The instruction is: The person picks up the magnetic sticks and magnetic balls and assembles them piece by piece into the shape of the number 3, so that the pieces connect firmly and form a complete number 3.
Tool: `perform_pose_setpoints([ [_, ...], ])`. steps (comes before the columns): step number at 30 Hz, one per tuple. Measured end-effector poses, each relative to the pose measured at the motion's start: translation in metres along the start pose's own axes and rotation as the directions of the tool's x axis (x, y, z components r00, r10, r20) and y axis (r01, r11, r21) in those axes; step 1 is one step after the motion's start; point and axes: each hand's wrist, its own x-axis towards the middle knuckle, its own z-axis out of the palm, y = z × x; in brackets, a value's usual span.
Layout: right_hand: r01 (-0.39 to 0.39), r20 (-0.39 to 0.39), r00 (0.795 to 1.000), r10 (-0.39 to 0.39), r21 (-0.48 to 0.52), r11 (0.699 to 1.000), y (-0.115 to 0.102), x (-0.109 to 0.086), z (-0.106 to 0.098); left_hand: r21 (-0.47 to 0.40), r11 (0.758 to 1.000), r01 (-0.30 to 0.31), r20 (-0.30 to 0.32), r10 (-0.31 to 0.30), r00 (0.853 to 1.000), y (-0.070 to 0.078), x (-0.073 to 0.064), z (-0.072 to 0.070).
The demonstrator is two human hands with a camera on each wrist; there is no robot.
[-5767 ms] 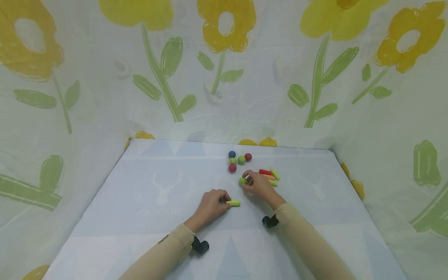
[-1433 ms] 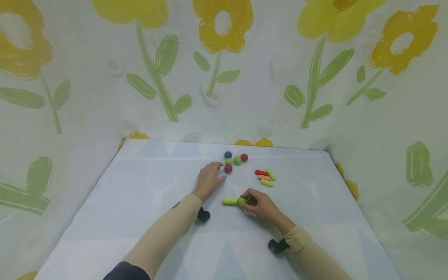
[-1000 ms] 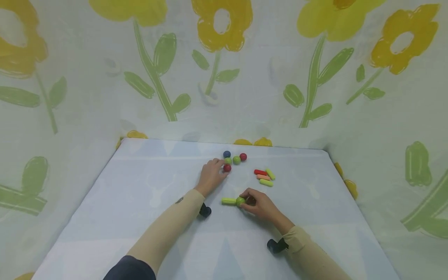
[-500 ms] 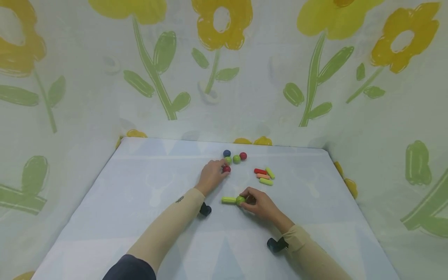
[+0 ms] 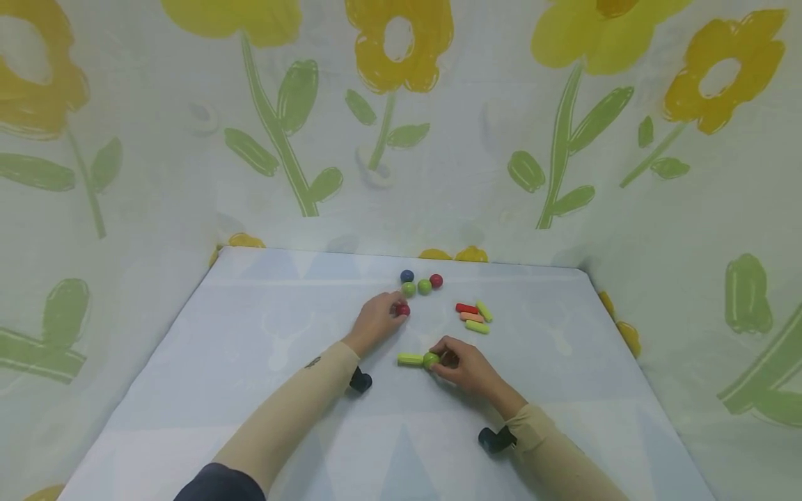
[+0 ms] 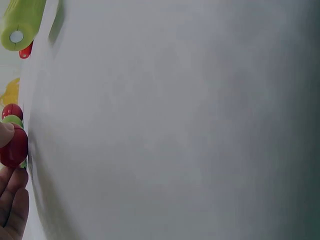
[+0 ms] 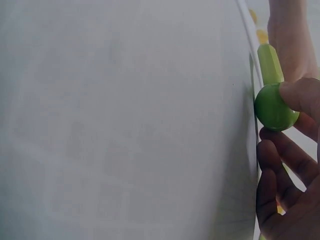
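My left hand [image 5: 376, 321] pinches a red ball [image 5: 404, 310] between thumb and fingers, just in front of the ball cluster; the left wrist view shows the thumb on the red ball [image 6: 15, 148]. Nearer the body, my right hand [image 5: 465, 363] pinches a green ball [image 5: 431, 360]. That ball sits right at the end of a yellow-green stick [image 5: 410, 359] lying on the table. In the right wrist view the thumb presses on the green ball [image 7: 276, 107], in line with the stick [image 7: 270, 64]. The stick's near end has a small round hole or peg in the left wrist view.
Behind the left hand lie a blue ball [image 5: 407, 276], two green balls, one of them [image 5: 425, 286], and another red ball [image 5: 436, 280]. To their right rest a red stick [image 5: 466, 308], an orange stick [image 5: 472, 317] and two yellow-green sticks, one nearest [image 5: 477, 327]. Flowered cloth surrounds the table.
The right hand brought the green ball to the stick's end. The left hand let go of the stick, reached to the cluster, gripped the red ball and drew it slightly toward the body.
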Motion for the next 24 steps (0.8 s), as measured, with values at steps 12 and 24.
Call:
perform_pose_setpoints([
  [12,-0.008,-0.006,1.000,0.008,0.001,1.000,-0.003,0.000,0.000,-0.121,0.993,-0.010,0.038,0.015,0.999,-0.013,-0.015,-0.002],
  [24,-0.029,-0.002,1.000,0.029,-0.003,1.000,-0.002,-0.001,0.001,-0.212,0.977,-0.036,0.079,0.054,0.995,-0.024,-0.030,-0.006],
])
